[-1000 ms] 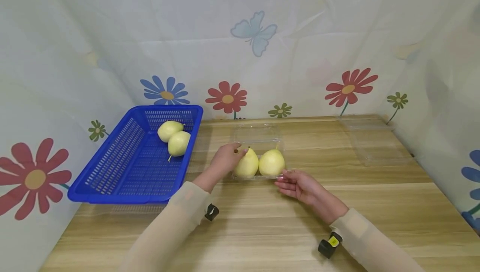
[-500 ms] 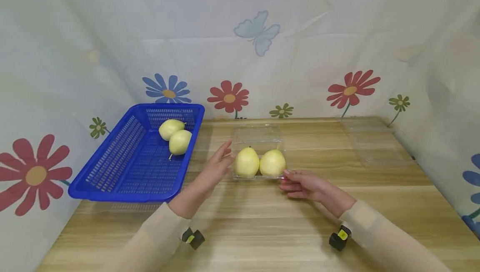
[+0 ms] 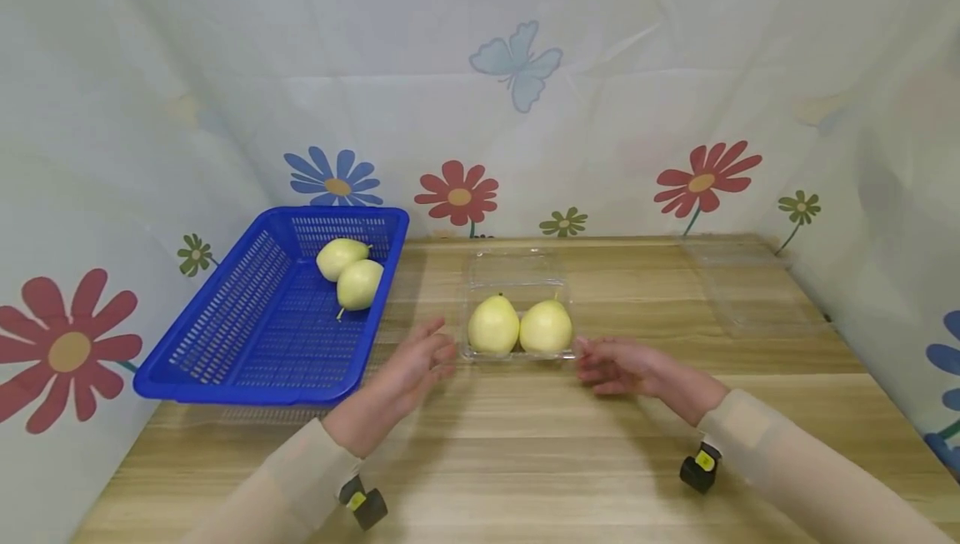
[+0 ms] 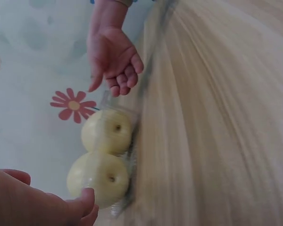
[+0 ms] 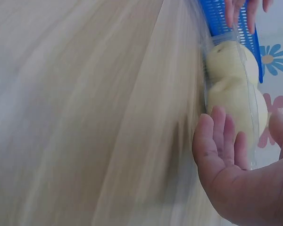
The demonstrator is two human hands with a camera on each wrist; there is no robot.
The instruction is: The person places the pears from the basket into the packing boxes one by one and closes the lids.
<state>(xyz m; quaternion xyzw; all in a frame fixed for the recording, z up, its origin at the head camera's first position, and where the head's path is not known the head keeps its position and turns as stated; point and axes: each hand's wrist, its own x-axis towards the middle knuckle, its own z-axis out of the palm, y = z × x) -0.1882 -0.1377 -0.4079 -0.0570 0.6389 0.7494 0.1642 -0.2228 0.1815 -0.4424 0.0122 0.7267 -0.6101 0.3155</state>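
Two pale yellow pears, a left pear (image 3: pixel 492 326) and a right pear (image 3: pixel 546 327), sit side by side in a clear plastic clamshell box (image 3: pixel 517 355). Its lid (image 3: pixel 513 267) is folded back behind them. My left hand (image 3: pixel 405 371) hovers just left of the box, fingers relaxed and holding nothing. At the box's right front corner is my right hand (image 3: pixel 621 367), its fingers loosely bent with nothing in them. Whether its fingertips touch the corner I cannot tell. In the right wrist view the right palm (image 5: pixel 247 186) faces the box, apart from the pears.
To the left stands a blue perforated basket (image 3: pixel 262 398) with two more pears (image 3: pixel 358 284) near its right wall. Another clear plastic container (image 3: pixel 757 286) lies at the table's back right. A flowered cloth (image 3: pixel 513 136) hangs behind the wooden table (image 3: pixel 510 461).
My left hand has come away from the left pear and drawn back to the left. The right hand has shifted slightly right. The pears stay in the box.
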